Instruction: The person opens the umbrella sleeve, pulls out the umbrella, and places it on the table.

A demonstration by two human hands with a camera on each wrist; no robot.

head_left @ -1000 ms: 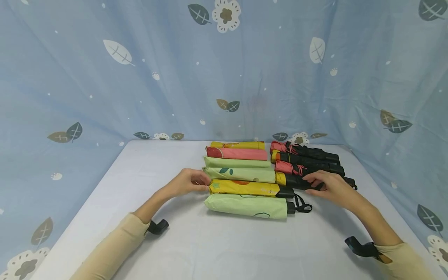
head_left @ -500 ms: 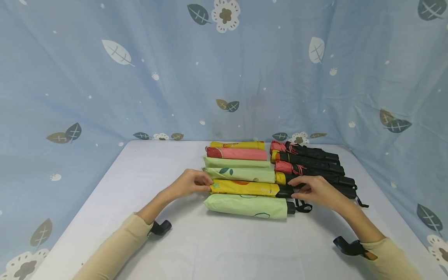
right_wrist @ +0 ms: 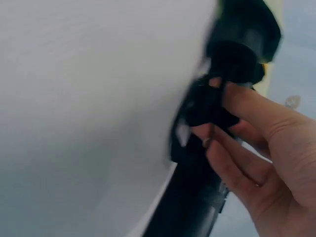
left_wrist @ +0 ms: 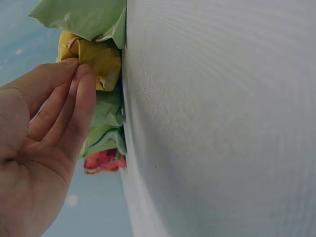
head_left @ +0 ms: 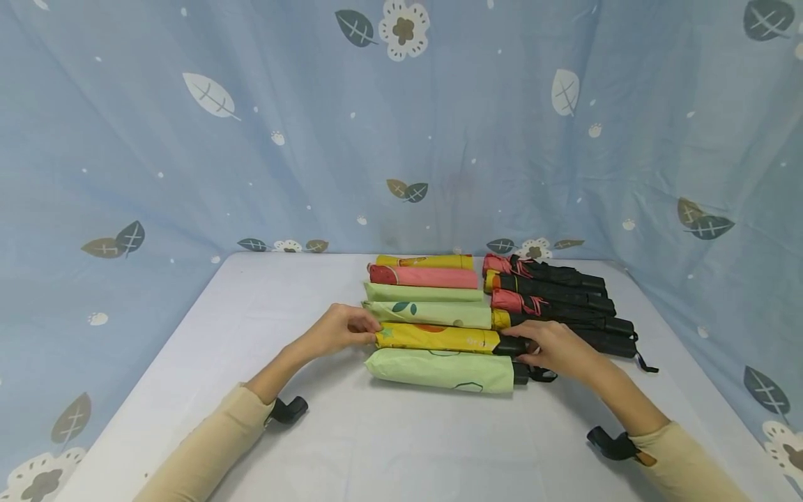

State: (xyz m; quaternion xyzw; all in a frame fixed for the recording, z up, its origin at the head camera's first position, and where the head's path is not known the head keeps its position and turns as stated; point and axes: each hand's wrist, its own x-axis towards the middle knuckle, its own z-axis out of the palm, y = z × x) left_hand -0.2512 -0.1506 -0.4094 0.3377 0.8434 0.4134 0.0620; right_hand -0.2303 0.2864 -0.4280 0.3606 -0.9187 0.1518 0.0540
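A folding umbrella in a yellow sleeve (head_left: pixel 439 338) lies crosswise on the table, its black handle end (head_left: pixel 511 345) sticking out to the right. My left hand (head_left: pixel 335 328) pinches the sleeve's left end; the left wrist view shows thumb and fingertips on the gathered yellow cloth (left_wrist: pixel 103 59). At the other end my right hand (head_left: pixel 558 348) has thumb and fingers around the black handle, partly covering it. In the right wrist view a dark strap hangs in front of those fingers, somewhat blurred. A light green sleeved umbrella (head_left: pixel 442 369) lies just in front of the yellow one.
Behind lie more sleeves: light green (head_left: pixel 433 314), pink (head_left: pixel 433 277) and yellow (head_left: pixel 426 261). To the right several black folded umbrellas (head_left: pixel 564 303) lie in a row, some with pink or yellow ends. A blue patterned curtain (head_left: pixel 301 139) surrounds the white table (head_left: pixel 401 446).
My right hand has moved left, from beside the black umbrellas onto the handle of the yellow-sleeved umbrella. The left hand stays at the yellow sleeve's end.
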